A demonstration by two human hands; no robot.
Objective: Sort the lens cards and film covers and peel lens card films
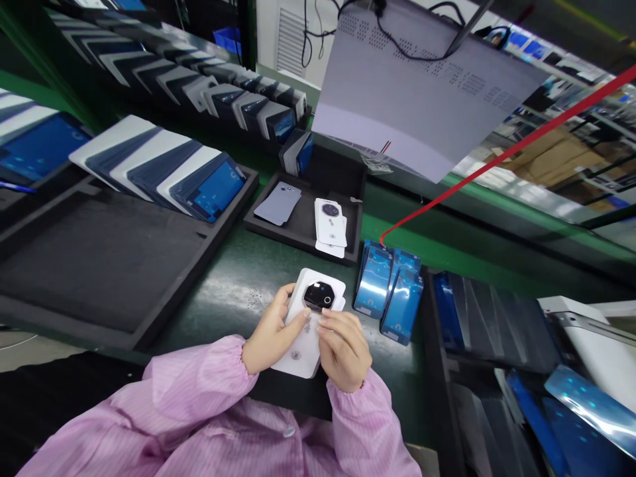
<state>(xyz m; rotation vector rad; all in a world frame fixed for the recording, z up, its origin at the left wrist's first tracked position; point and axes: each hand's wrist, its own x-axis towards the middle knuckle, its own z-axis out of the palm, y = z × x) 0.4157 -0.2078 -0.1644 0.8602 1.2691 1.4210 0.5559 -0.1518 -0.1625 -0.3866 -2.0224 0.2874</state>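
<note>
A white phone back cover (304, 341) with a dark camera window (318, 296) lies in front of me, with another white edge showing behind its right side. My left hand (273, 331) grips the cover by its left side, thumb on the face just below the window. My right hand (345, 344) is closed, its fingertips pinched together at the window's lower edge. Whatever those fingertips hold, if anything, is too small to make out. Blue-filmed phone panels (375, 281) stand in stacks just right of my right hand.
A black foam tray (298, 240) ahead holds white covers (330, 225) and grey covers (279, 204). Racked covers (163, 165) fill part of a larger tray (89, 265) at left. More panels (497, 318) sit at right. A red strip (497, 159) slants above the bench; a grey panel (397, 86) overhangs it.
</note>
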